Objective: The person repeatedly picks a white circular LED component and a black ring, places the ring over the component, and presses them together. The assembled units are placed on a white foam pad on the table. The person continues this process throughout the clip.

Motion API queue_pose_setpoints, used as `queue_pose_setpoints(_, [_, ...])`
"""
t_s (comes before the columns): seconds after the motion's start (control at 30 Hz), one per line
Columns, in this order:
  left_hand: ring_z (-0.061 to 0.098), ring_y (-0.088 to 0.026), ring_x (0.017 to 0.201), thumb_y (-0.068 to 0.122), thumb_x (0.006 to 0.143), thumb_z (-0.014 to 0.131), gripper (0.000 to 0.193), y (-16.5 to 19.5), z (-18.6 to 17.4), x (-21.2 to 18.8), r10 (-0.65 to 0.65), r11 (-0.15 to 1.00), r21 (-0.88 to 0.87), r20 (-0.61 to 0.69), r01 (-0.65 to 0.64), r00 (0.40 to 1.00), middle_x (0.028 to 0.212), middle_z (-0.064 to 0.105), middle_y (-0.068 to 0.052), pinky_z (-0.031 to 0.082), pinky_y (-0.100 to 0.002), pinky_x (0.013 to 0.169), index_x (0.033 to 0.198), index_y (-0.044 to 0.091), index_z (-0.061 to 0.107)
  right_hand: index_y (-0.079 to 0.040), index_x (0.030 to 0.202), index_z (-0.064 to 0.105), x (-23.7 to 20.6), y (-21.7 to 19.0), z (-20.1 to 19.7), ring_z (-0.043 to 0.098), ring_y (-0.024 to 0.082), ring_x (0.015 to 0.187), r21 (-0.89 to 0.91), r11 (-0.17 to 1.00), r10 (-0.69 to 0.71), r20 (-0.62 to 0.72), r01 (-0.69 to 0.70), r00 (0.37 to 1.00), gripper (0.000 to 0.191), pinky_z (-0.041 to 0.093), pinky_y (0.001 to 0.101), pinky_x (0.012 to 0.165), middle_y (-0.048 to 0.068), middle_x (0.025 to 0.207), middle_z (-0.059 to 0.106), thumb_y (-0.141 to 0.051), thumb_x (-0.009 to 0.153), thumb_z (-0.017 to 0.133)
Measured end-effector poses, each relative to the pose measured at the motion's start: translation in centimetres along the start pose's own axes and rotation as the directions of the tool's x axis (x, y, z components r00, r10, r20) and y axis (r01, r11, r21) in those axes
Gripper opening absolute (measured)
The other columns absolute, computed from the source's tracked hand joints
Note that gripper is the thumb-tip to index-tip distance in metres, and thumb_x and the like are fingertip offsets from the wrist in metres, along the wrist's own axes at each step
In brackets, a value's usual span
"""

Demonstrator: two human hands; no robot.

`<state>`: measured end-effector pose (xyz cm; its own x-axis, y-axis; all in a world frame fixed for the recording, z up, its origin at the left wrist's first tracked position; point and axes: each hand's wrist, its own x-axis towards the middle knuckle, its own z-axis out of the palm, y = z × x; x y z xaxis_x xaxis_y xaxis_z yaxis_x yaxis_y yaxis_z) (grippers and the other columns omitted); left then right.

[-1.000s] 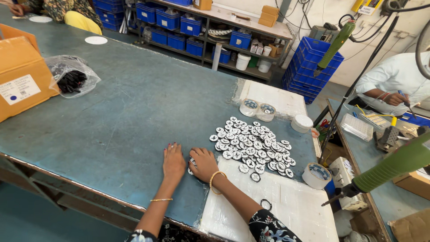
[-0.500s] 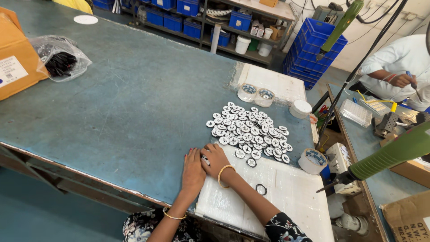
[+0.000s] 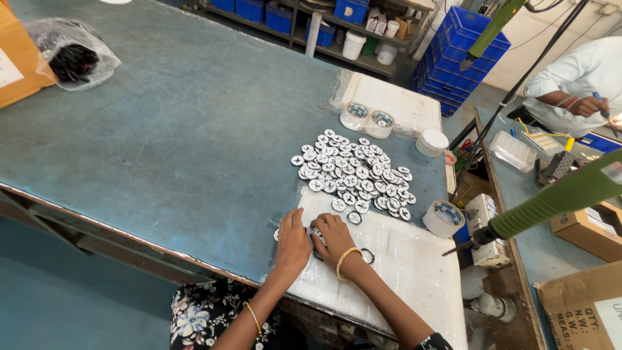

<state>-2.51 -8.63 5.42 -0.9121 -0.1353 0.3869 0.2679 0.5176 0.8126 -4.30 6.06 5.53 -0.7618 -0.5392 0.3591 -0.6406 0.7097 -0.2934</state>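
Note:
My left hand (image 3: 293,243) and my right hand (image 3: 332,237) lie side by side, palms down, on the near edge of a blue-green table (image 3: 175,142). They press on small round discs at the edge of a white sheet (image 3: 402,266). Whether either hand grips a disc is hidden under the fingers. A pile of several white round discs (image 3: 353,172) with dark centres lies just beyond the hands. A dark ring (image 3: 368,256) rests on the white sheet right of my right wrist.
Two clear tubs of discs (image 3: 368,118), a white lidded tub (image 3: 431,142) and a tape roll (image 3: 444,218) stand around the pile. A plastic bag of black parts (image 3: 72,58) and a cardboard box (image 3: 19,61) are far left. A green hanging tool (image 3: 551,201) and another person (image 3: 576,84) are right.
The view has shifted, so the table and pile sit higher and more to the left. My hands stay together on the discs near the table edge.

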Motion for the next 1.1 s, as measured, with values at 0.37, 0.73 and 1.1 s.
queue_pose_setpoints(0.37, [0.037, -0.045, 0.138, 0.007, 0.080, 0.066, 0.066, -0.3, 2.2, -2.8, 0.062, 0.961, 0.272, -0.031, -0.051, 0.998, 0.147, 0.039, -0.029, 0.029, -0.054, 0.113, 0.139, -0.009, 0.043, -0.001, 0.132, 0.055, -6.5, 0.8, -4.6, 0.055, 0.035, 0.124, 0.303, 0.943, 0.162, -0.046, -0.140, 0.986, 0.045, 0.042, 0.0409, 0.106, 0.019, 0.131, 0.058, -0.015, 0.092, 0.068])
queue_pose_setpoints(0.73, [0.066, -0.041, 0.103, 0.004, 0.095, 0.058, 0.035, -4.8, -2.0, -2.9, -0.131, 0.946, 0.295, -0.026, 0.133, 0.991, 0.115, 0.070, -0.022, 0.053, -0.045, 0.090, 0.129, 0.002, 0.065, 0.000, 0.106, 0.071, -15.6, -1.0, -6.3, 0.069, 0.018, 0.090, 0.488, 0.681, 0.709, -0.253, -0.545, 0.659, 0.017, 0.054, 0.0316, 0.085, 0.009, 0.102, 0.076, -0.004, 0.094, 0.060])
queue_pose_setpoints(1.1, [0.077, -0.017, 0.098, 0.002, 0.095, 0.058, 0.036, 4.4, 4.4, -8.9, -0.267, 0.699, -0.518, 0.451, 0.493, 0.852, 0.116, 0.078, -0.009, 0.061, -0.027, 0.082, 0.130, 0.006, 0.064, -0.003, 0.137, 0.052, -15.3, -3.8, -5.2, 0.070, 0.018, 0.093, 0.878, 0.294, 0.645, 0.110, -0.378, 0.757, 0.044, 0.058, 0.0324, 0.080, 0.010, 0.109, 0.067, -0.006, 0.093, 0.060])
